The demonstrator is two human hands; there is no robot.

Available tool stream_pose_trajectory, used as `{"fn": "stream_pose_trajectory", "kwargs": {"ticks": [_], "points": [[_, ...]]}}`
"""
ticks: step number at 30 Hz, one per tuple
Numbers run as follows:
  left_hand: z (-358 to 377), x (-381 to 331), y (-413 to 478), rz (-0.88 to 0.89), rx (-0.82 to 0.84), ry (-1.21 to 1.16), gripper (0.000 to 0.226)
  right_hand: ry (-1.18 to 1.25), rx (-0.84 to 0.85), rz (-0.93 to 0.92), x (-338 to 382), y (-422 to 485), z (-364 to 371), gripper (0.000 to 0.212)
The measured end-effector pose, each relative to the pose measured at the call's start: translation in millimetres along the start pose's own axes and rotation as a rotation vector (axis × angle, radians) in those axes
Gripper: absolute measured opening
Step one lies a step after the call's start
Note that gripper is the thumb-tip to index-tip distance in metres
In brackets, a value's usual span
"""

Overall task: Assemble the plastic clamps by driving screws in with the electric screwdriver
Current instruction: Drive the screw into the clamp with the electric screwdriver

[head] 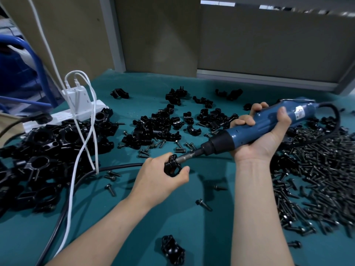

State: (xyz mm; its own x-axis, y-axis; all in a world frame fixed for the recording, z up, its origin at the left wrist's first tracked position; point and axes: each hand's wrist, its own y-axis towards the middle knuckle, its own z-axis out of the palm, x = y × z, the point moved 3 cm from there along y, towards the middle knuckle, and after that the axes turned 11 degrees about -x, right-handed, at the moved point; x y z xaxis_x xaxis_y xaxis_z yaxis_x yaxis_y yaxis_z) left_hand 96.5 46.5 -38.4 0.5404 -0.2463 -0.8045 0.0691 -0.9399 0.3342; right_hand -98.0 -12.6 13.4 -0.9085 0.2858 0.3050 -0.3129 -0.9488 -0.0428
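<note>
My left hand grips a black plastic clamp just above the green table, fingers and thumb curled round it. My right hand holds the blue electric screwdriver by its body, tilted down to the left. Its metal bit meets the top of the clamp. The screw under the bit is hidden. A big heap of black screws lies at the right. Loose clamp halves are scattered in the middle of the table.
A pile of assembled black clamps fills the left side. A white power strip with white cables and a black cord lie beside it. One clamp sits near the front edge. Loose screws dot the green mat.
</note>
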Motion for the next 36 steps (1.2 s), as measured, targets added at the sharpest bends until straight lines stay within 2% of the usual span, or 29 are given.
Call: {"fn": "stream_pose_trajectory", "kwargs": {"ticks": [4, 7, 10, 15, 19, 24, 27, 31, 36], "points": [[0, 1, 0, -0.013, 0.03, -0.053, 0.049, 0.049, 0.045, 0.008, 0, -1, 1, 0.026], [1, 3, 3, -0.102, 0.136, -0.21, 0.042, 0.145, 0.188, 0.038, 3, -1, 3, 0.04], [0, 5, 6, -0.12, 0.243, -0.224, 0.037, 0.178, 0.272, 0.049, 5, -1, 1, 0.048], [3, 1, 9, -0.141, 0.302, -0.215, 0.034, 0.225, 0.159, 0.023, 12, 3, -16, 0.028], [5, -5, 6, -0.164, 0.384, -0.266, 0.038, 0.25, 0.149, 0.025, 16, 4, -22, 0.031], [1, -6, 7, -0.157, 0.41, -0.298, 0.047, 0.256, 0.186, 0.04, 19, 1, -16, 0.033], [-7, 2, 9, -0.234, 0.434, -0.322, 0.064, 0.303, 0.287, 0.083, 26, -2, -8, 0.035], [-11, 6, 8, -0.343, 0.371, -0.522, 0.051, 0.322, 0.38, 0.119, 33, -5, 5, 0.04], [-6, 7, 10, -0.361, 0.311, -0.698, 0.051, 0.14, 0.304, 0.07, 21, -7, 13, 0.034]]}}
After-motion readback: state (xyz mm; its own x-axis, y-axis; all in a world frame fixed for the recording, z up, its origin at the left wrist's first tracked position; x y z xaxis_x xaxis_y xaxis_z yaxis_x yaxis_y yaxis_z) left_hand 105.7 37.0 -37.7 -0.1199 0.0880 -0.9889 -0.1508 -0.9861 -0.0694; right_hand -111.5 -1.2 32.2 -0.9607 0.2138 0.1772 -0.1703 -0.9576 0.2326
